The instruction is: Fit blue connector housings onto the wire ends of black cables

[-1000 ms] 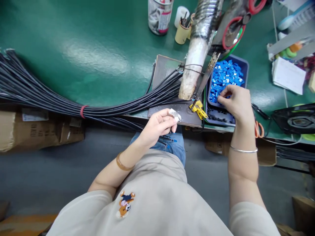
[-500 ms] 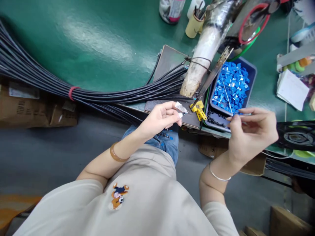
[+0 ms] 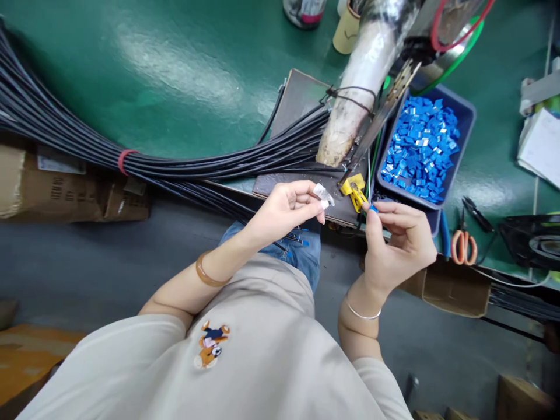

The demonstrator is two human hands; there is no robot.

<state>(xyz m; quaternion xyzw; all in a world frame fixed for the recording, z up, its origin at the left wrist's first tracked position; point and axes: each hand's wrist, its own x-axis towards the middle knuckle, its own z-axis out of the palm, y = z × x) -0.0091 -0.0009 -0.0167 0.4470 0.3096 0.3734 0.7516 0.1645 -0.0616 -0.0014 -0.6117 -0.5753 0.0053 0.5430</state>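
My left hand (image 3: 295, 209) is closed in a pinch above the bench edge. White wrapping covers its fingertips, and whatever sits between them is too small to make out. My right hand (image 3: 400, 242) pinches a small blue plastic piece (image 3: 373, 208) between thumb and forefinger. A thin white strand (image 3: 370, 175) runs upward from near those fingertips. Just left of them lies a yellow hand tool (image 3: 355, 192). Behind, a grey bin (image 3: 467, 125) holds many similar blue pieces (image 3: 422, 146). Black cables (image 3: 196, 168) lead to a dark board (image 3: 301, 96).
A wrapped post (image 3: 350, 105) and a slotted metal bar (image 3: 385, 119) slant over the board. Orange-handled scissors (image 3: 464, 245) lie at right. A red tie (image 3: 125, 160) binds the cables along the green bench (image 3: 175, 76). Cartons (image 3: 65, 192) stand below.
My right hand has moved left from in front of the bin to beside the yellow tool, and a blue piece now shows in its fingers. My left hand has hardly moved.
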